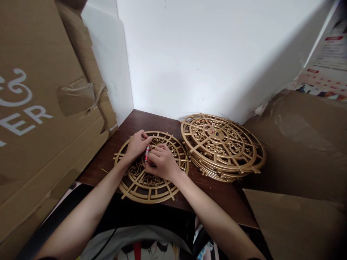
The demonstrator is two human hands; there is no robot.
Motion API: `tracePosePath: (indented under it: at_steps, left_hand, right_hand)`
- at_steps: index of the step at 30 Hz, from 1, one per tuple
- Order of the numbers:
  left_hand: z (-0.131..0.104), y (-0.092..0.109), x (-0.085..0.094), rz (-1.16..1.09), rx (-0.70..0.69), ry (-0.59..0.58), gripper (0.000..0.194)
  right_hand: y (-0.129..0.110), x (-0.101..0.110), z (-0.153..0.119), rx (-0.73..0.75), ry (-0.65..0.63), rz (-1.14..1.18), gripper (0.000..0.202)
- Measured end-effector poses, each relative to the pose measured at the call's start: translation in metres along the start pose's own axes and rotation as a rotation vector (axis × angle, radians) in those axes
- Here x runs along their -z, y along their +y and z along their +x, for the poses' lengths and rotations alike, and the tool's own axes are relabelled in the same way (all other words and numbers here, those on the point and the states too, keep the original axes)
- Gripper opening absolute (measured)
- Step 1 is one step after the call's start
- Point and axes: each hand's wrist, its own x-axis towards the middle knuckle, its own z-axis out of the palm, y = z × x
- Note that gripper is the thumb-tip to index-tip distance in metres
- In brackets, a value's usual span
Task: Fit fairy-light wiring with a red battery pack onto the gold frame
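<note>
A round gold openwork disc, with scrollwork and spoke-like bars, lies flat on the brown table before me. Over its middle, my left hand has its fingers pinched at the upper end of a small red and white cylinder. From the other side, my right hand curls its fingers around the lower end. What sits beneath the fingers at the disc's centre is hidden. A thin yellow strand pokes out at the disc's left, and another shows by its right rim.
Several similar gold discs are piled in a stack on the right, thin wires on top. A large cardboard box stands left, and more cardboard is at the right. A white wall closes off the table behind.
</note>
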Motion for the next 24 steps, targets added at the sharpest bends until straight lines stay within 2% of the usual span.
tracePosePath:
  at_steps: [10, 16, 24]
  left_hand:
    - [0.0005, -0.0015, 0.0012, -0.115, 0.024, -0.022, 0.014]
    - [0.0028, -0.0051, 0.0001, -0.105, 0.010, -0.014, 0.017]
    - [0.0015, -0.0035, 0.0003, -0.149, 0.015, -0.028, 0.016]
  right_hand:
    - [-0.0012, 0.0066, -0.0018, 0.019, 0.011, 0.000, 0.018]
    - [-0.0006, 0.0057, -0.0026, 0.051, 0.061, -0.030, 0.018]
    - [0.0013, 0.0044, -0.0018, 0.053, 0.020, 0.009, 0.024]
